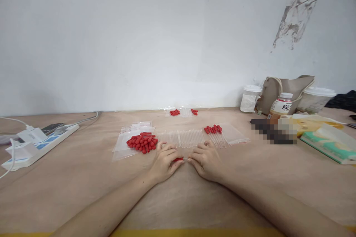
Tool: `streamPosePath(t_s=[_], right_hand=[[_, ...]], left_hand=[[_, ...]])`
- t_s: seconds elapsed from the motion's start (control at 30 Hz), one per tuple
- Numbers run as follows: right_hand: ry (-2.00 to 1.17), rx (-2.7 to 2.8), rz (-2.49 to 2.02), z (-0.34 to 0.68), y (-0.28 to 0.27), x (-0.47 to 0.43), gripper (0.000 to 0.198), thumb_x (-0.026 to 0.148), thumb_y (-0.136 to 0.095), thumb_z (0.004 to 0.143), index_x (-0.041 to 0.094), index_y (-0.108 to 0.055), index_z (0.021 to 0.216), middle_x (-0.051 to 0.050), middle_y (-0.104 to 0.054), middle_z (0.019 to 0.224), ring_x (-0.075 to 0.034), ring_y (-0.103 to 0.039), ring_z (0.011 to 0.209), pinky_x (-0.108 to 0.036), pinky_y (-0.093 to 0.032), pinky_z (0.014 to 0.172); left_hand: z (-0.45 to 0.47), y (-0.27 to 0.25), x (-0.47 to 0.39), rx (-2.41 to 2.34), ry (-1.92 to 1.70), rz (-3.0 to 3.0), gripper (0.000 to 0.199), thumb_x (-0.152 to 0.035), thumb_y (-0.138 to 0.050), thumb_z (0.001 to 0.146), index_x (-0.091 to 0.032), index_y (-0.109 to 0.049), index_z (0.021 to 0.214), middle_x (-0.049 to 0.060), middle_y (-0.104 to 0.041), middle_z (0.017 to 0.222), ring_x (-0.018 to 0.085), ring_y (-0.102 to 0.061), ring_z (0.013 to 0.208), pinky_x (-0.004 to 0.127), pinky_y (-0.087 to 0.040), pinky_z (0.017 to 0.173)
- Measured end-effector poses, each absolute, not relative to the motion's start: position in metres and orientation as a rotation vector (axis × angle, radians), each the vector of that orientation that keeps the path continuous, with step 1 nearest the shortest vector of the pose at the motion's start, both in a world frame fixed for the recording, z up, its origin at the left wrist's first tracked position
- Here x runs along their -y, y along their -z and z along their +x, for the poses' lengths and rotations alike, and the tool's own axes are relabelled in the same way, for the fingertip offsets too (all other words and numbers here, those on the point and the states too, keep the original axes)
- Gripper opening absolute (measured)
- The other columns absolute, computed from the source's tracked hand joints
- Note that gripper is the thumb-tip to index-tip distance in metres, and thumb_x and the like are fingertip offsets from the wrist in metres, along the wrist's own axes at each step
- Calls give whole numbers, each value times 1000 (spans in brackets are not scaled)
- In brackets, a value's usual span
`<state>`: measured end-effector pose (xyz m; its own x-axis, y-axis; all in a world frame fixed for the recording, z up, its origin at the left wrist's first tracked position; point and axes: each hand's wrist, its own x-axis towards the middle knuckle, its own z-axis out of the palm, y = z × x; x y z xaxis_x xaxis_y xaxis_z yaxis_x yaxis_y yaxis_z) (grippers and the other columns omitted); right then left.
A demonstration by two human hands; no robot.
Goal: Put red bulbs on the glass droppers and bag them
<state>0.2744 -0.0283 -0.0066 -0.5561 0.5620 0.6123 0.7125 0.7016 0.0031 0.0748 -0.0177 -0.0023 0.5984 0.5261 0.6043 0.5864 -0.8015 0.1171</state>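
A pale, bare wall (133, 40) stands behind the brown counter (91, 189), with a peeling patch (297, 18) high on the right. From my end I see both forearms reach in from the near edge, hands meeting at the middle.

I have the left hand (167, 162) pinching a red bulb (178, 159) between thumb and fingers, its end pointing right. The right hand (205, 161) faces it, thumb and fingers pinched on a thin clear tube (186, 159); only a short length shows between the two grips, in line with the bulb. I cannot tell how far one goes into the other.

Just beyond the hands I see a row of clear tubes (180, 138) side by side. Left of it, a pile of red bulbs (141, 143) lies partly on clear plastic bags (120, 146). To the right, several tubes with red bulbs on their far ends (213, 129) lie next to another clear bag (239, 137). Near the wall I make out filled bags (182, 112) with red ends showing.

Far left is a power strip (46, 147); far right, a lidded cup (250, 100), a drink bottle (281, 106) and a green tissue pack (319, 145).
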Motion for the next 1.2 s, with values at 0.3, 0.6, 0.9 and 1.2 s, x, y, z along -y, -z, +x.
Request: streamPosePath(t_s=[0.3,0.6,0.9,1.2], right_hand=[[316,2060,-1426,303,-3,20,24,27,-43,82,21,-64,72,-3,-65,73,-15,-53,74,-32,-22,71],[136,1676,-2131,345,-15,-44,35,42,-41,76,20,-64,62,-6,-64,65,-22,-57,70,-39,-23,76],[255,1760,-2177,343,-5,-44,41,45,-37,79,17,-64,68,-9,-63,68,-22,-57,68,-42,-23,78],[118,1891,-2124,304,-15,-50,27,39,-46,72,18,-63,68,-8,-63,71,-23,-56,73,-43,-24,77]], left_hand=[[62,-1,20,1110,1013,-2739,26,-25,-52,81,-21,-53,107,7,-59,98,21,-51,90,35,-35,80],[62,0,16,1159,929,-2820,24,-30,-56,79,-17,-53,60,-1,-60,66,14,-53,66,36,-36,82],[62,-5,19,953,572,-3165,41,-41,-44,86,-24,-47,124,5,-46,129,20,-36,123,37,-30,100],[64,-6,18,938,329,-3171,45,-43,-35,89,-30,-31,133,0,-30,139,20,-25,129,40,-20,106]])
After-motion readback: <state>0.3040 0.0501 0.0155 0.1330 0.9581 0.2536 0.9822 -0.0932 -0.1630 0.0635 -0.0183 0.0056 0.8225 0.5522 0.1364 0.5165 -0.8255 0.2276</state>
